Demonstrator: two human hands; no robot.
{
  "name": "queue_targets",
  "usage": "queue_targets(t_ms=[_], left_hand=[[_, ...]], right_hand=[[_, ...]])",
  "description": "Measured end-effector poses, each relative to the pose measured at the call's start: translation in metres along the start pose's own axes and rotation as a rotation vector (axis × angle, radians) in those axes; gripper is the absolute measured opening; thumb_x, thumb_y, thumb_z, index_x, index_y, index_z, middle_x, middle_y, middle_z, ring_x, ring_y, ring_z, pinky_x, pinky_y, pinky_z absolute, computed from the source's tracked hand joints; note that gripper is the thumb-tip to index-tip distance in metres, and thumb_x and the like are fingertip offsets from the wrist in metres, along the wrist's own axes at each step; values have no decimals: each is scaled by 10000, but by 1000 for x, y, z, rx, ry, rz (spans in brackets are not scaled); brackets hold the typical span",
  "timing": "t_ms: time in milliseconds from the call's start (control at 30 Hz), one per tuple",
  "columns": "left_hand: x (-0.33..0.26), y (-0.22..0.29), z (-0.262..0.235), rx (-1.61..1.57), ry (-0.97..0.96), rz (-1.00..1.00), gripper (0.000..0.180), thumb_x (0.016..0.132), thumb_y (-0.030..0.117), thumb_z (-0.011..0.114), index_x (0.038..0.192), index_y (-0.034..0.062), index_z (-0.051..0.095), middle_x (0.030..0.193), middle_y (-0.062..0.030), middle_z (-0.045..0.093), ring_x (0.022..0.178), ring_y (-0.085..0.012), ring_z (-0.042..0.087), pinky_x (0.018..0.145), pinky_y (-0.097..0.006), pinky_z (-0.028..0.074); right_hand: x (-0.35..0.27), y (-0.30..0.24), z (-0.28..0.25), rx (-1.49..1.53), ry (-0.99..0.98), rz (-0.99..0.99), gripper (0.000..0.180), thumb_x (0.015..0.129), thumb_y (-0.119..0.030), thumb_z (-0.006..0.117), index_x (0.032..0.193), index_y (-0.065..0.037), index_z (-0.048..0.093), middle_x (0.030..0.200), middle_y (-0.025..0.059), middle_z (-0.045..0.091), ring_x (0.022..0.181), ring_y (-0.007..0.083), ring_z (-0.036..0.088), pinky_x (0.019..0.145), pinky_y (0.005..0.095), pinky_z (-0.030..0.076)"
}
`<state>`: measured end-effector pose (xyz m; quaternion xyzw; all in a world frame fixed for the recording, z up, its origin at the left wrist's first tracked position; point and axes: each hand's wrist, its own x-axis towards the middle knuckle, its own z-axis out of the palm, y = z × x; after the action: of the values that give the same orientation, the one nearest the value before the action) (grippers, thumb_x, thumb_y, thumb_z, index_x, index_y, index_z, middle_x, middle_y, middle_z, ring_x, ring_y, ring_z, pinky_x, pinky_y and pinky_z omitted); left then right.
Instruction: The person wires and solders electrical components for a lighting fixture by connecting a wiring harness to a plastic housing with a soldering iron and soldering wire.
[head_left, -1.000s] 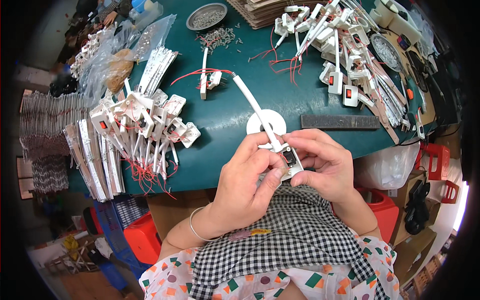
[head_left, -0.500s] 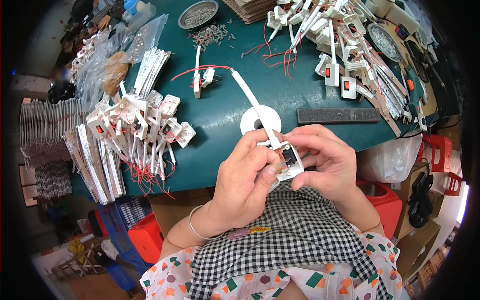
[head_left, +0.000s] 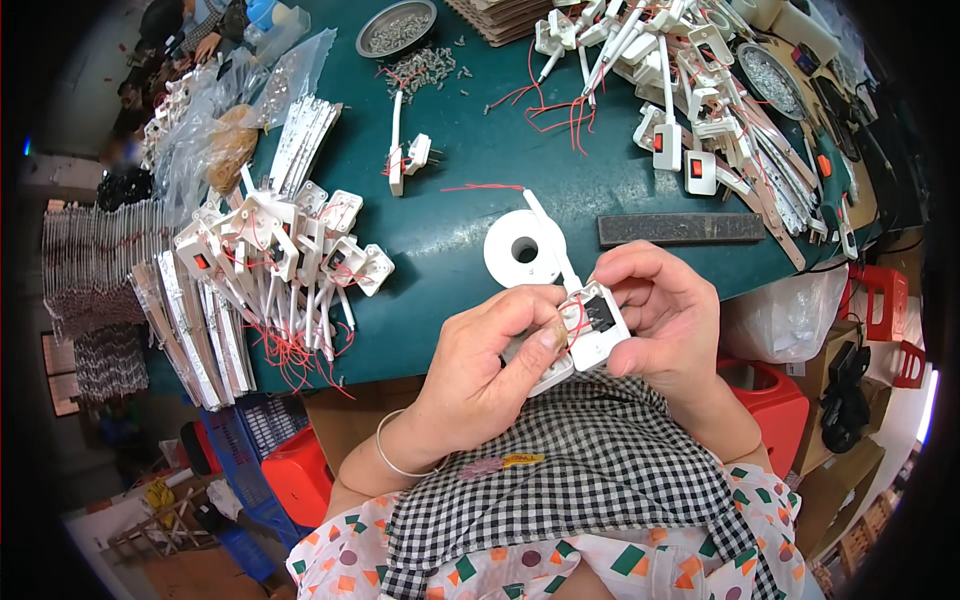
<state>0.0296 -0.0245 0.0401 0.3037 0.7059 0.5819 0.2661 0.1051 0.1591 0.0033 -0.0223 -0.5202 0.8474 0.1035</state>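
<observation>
both hands (head_left: pixel 590 330) gripping white switch housing (head_left: pixel 598 325)

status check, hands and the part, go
Both hands, left hand and right hand, gripping white switch housing over the lap. Red wires inside. White tape roll beyond, clear.

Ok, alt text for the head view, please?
Both hands, left and right, hold a small white switch housing with red wires over a green table. A white tape roll lies just beyond, similar assemblies piled left.

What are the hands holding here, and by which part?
Both hold one white switch housing with red wires: right hand grips its right side, left hand pinches its left edge, thumb on the wires.
</observation>
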Motion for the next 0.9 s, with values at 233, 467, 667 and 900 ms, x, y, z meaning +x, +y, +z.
queue_targets(t_ms=[233, 467, 667, 900], left_hand=[[0, -2, 8, -221, 121, 1, 181, 1006, 136, 505, 1008, -15, 605, 983, -124, 670, 848, -131, 619, 768, -279, 499], [17, -15, -8, 300, 270, 262, 265, 900, 38, 620, 1163, 11, 604, 1250, -174, 571, 1040, -265, 588, 832, -363, 507], [15, -9, -8, 789, 233, 427, 457, 743, 55, 716, 1187, 74, 611, 1183, -124, 629, 1150, -332, 558, 1049, -473, 341], [-23, 7, -15, 690, 172, 402, 221, 753, 66, 712, 964, 68, 647, 783, -61, 602, 702, -240, 620, 585, -350, 493]], right_hand=[[-2, -4, 0, 137, 90, 2, 659, 620, -143, 917, 1126, 86, 562, 1083, 102, 595, 941, 167, 668, 768, 268, 603], [-2, -13, -5, 235, 112, 35, 685, 631, -213, 920, 1132, 84, 559, 1092, 127, 616, 930, 169, 669, 781, 275, 593], [0, -18, -16, 26, -64, -88, 269, 762, -103, 762, 945, 33, 619, 921, 146, 638, 829, 193, 612, 729, 303, 510], [-17, -7, -59, 52, 172, -51, 711, 885, -657, 549, 1099, 21, 545, 940, 107, 557, 650, 102, 468, 600, 202, 441]])
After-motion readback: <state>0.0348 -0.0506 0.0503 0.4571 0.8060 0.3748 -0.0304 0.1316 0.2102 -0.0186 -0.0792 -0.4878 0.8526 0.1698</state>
